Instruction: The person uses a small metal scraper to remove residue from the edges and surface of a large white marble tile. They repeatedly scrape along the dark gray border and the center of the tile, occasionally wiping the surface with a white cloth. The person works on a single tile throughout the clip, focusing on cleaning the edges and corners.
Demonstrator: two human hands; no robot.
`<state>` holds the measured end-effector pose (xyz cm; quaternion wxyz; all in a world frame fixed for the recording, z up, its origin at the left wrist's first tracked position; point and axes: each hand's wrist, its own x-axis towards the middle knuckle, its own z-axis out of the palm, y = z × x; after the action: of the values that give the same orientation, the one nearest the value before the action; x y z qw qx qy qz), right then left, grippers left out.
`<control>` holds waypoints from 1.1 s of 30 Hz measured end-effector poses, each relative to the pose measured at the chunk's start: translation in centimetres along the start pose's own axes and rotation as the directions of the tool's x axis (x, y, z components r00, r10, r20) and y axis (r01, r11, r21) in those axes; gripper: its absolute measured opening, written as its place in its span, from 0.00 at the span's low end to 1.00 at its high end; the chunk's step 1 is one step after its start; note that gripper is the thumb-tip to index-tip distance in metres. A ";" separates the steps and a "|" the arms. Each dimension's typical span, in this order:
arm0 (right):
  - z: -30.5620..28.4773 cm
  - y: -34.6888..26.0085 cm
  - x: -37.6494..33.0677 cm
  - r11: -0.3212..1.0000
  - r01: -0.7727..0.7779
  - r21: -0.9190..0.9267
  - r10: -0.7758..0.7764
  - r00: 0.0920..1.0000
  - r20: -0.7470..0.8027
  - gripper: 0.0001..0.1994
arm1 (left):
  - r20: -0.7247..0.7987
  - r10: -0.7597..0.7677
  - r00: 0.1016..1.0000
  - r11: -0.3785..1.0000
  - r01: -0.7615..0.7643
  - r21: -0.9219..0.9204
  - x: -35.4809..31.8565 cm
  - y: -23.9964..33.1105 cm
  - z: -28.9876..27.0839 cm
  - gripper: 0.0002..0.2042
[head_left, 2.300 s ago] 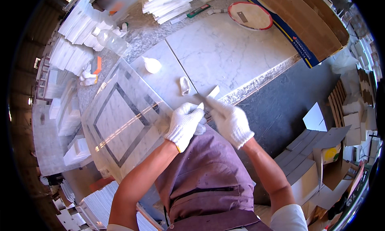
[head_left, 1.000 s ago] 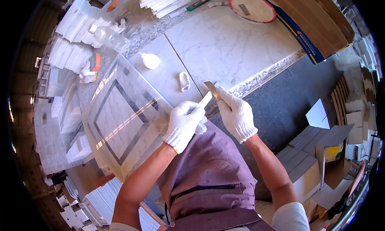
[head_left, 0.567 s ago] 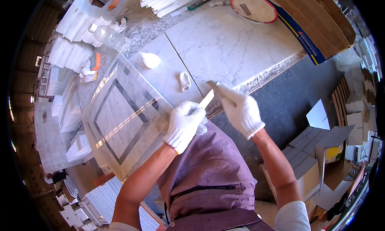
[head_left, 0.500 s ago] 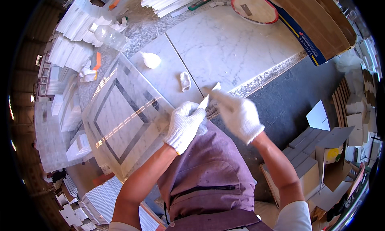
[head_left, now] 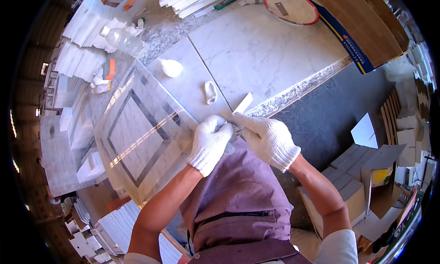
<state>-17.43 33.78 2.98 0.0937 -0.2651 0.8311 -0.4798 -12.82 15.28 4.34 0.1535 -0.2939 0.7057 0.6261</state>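
Note:
My left hand [head_left: 211,142], in a white knit glove, is closed on a thin white flat strip [head_left: 243,103] just past the table's front edge. The strip's pointed end sticks up beyond my fingers. My right hand [head_left: 270,138], gloved the same way, has its fingers bent and pressed together across the middle of the strip; what they pinch is hidden. Left of my hands lies a clear-wrapped stone panel [head_left: 142,122] with a dark inlaid frame pattern. A small rolled white cloth piece [head_left: 211,92] and a white squeeze bulb [head_left: 171,68] lie on the marble slabs [head_left: 256,53] ahead.
A clear plastic bottle [head_left: 123,41] lies beside stacks of white tiles [head_left: 80,57] at the far left. A red-rimmed round tray [head_left: 291,8] and a large cardboard box [head_left: 362,23] are at the far right. Open cartons [head_left: 353,190] stand low on my right.
My right hand, blurred and a little higher before, has come down and left against the strip and my left hand. My left hand has stayed in place.

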 end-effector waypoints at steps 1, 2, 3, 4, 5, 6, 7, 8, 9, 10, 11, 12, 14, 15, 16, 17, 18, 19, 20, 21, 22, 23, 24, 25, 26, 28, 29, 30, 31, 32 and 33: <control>0.9 1.1 -0.3 0.998 0.031 0.047 -0.029 0.999 -0.044 0.19 | 0.002 -0.024 1.000 0.999 0.024 -0.038 -0.2 0.1 0.0 0.07; 1.3 2.8 0.0 0.997 -0.040 0.070 0.050 0.988 -0.145 0.18 | 0.002 -0.037 0.999 0.996 0.037 -0.077 -0.4 0.4 0.1 0.07; 1.3 3.6 0.3 0.989 -0.109 0.102 0.131 0.962 -0.238 0.18 | 0.000 -0.055 0.999 0.992 0.054 -0.116 -0.6 0.6 0.1 0.08; 1.8 3.5 -0.4 0.979 -0.146 0.143 0.181 0.945 -0.274 0.17 | 0.003 -0.053 0.999 0.989 0.053 -0.137 -0.5 0.6 0.0 0.08; 2.1 2.2 -1.0 0.982 -0.128 0.135 0.154 0.968 -0.197 0.17 | 0.002 -0.055 0.998 0.986 0.055 -0.159 -0.3 0.4 -0.2 0.08; 2.3 0.7 -1.6 0.986 -0.108 0.127 0.123 0.985 -0.123 0.17 | 0.008 -0.055 0.998 0.982 0.055 -0.179 -0.3 0.4 -0.2 0.08; 3.3 1.1 -2.5 0.989 -0.045 0.139 0.063 0.990 -0.129 0.17 | 0.002 -0.017 1.000 0.993 0.017 -0.117 -0.4 0.4 -0.1 0.08; 2.4 0.2 -2.3 0.971 -0.095 0.219 0.114 0.990 -0.077 0.19 | -0.007 0.023 1.000 0.998 -0.023 -0.056 -0.6 0.5 -0.3 0.08; 2.3 0.4 -1.5 0.938 0.027 0.346 0.065 0.966 -0.251 0.19 | -0.010 0.060 0.998 0.998 -0.060 0.008 -0.9 0.5 -0.3 0.08; 0.9 0.2 -1.5 0.849 -0.215 0.482 0.341 0.920 -0.190 0.19 | -0.038 0.297 0.954 0.933 -0.281 0.225 -1.5 0.5 -0.2 0.07; -1.2 -0.8 -1.0 0.683 -0.430 0.591 0.585 0.806 -0.090 0.20 | -0.027 0.556 0.831 0.702 -0.452 0.551 -1.3 0.7 -0.2 0.08; -1.3 0.7 -0.9 0.723 -0.366 0.586 0.539 0.830 -0.146 0.20 | 0.081 0.754 0.652 0.346 -0.499 0.795 -0.9 1.0 -0.4 0.09; -1.0 1.6 -0.2 0.858 -0.331 0.393 0.417 0.895 -0.155 0.20 | 0.338 0.780 0.527 -0.200 -0.301 0.932 -0.6 0.7 -0.9 0.13; -0.8 1.9 0.1 0.909 -0.301 0.289 0.354 0.922 -0.154 0.20 | 0.379 0.774 0.507 -0.248 -0.308 0.919 -0.3 0.1 -1.2 0.13; -0.3 2.1 -0.2 0.955 -0.188 0.228 0.226 0.962 -0.152 0.20 | 0.420 0.766 0.487 -0.296 -0.313 0.903 0.0 -0.3 -1.4 0.12; 0.2 1.0 -0.5 0.953 -0.175 0.247 0.206 0.973 -0.105 0.20 | 0.455 0.753 0.476 -0.339 -0.311 0.888 0.3 -0.9 -1.7 0.12; 1.3 0.8 -1.4 0.975 -0.101 0.200 0.126 0.985 -0.116 0.19 | 0.448 0.765 0.463 -0.334 -0.310 0.890 0.5 -1.3 -1.7 0.12; 2.2 0.8 -1.9 0.988 -0.026 0.152 0.045 0.991 -0.123 0.19 | 0.444 0.765 0.467 -0.326 -0.314 0.892 0.6 -1.9 -1.8 0.13; 2.0 0.6 -2.0 0.993 -0.048 0.108 0.059 0.993 -0.100 0.19 | 0.437 0.767 0.470 -0.316 -0.317 0.894 0.6 -2.5 -1.8 0.13; 1.9 1.2 -1.9 0.980 -0.133 0.149 0.152 0.980 -0.126 0.19 | 0.430 0.769 0.472 -0.305 -0.320 0.897 0.6 -2.8 -1.8 0.13; 1.9 2.2 -1.6 0.958 -0.214 0.191 0.244 0.958 -0.149 0.20 | 0.428 0.771 0.473 -0.302 -0.320 0.898 0.6 -3.0 -1.9 0.14; 1.8 2.5 -1.4 0.927 -0.295 0.234 0.337 0.926 -0.168 0.20 | 0.427 0.771 0.473 -0.299 -0.322 0.898 0.6 -2.8 -1.8 0.14; 2.1 1.8 -1.7 0.974 -0.112 0.199 0.155 0.964 -0.216 0.21 | 0.426 0.771 0.474 -0.296 -0.325 0.898 0.6 -2.8 -1.7 0.14; 2.9 1.4 -2.2 0.979 -0.008 0.204 0.049 0.979 -0.200 0.21 | 0.422 0.771 0.477 -0.295 -0.320 0.900 0.7 -2.8 -1.7 0.14; 2.8 0.8 -2.3 0.984 -0.037 0.172 0.065 0.985 -0.160 0.21 | 0.419 0.772 0.478 -0.296 -0.313 0.903 0.7 -2.7 -1.8 0.14; 2.5 1.3 -1.9 0.972 -0.109 0.209 0.151 0.969 -0.196 0.21 | 0.402 0.781 0.477 -0.281 -0.306 0.910 0.7 -2.5 -1.9 0.13; 2.1 2.1 -1.4 0.949 -0.147 0.280 0.223 0.939 -0.264 0.22 | 0.387 0.789 0.477 -0.263 -0.307 0.915 0.6 -2.3 -1.7 0.13; 1.7 2.0 -1.7 0.909 -0.320 0.268 0.378 0.904 -0.201 0.21 | 0.371 0.797 0.476 -0.245 -0.307 0.920 0.6 -2.3 -1.6 0.13; 2.1 1.7 -2.3 0.958 -0.215 0.190 0.247 0.954 -0.166 0.20 | 0.361 0.796 0.486 -0.233 -0.305 0.924 0.7 -2.4 -1.8 0.13; 2.5 1.5 -2.6 0.988 -0.091 0.122 0.106 0.986 -0.129 0.20 | 0.352 0.798 0.490 -0.222 -0.304 0.926 1.0 -2.2 -2.0 0.13; 3.0 1.2 -3.1 0.992 -0.056 0.117 0.068 0.992 -0.102 0.20 | 0.342 0.799 0.494 -0.210 -0.303 0.930 1.1 -2.0 -2.0 0.12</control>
<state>-14.08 33.67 0.06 0.0796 -0.2076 0.8139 -0.5368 -12.17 12.98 2.45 -0.1538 0.1227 0.9789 -0.0555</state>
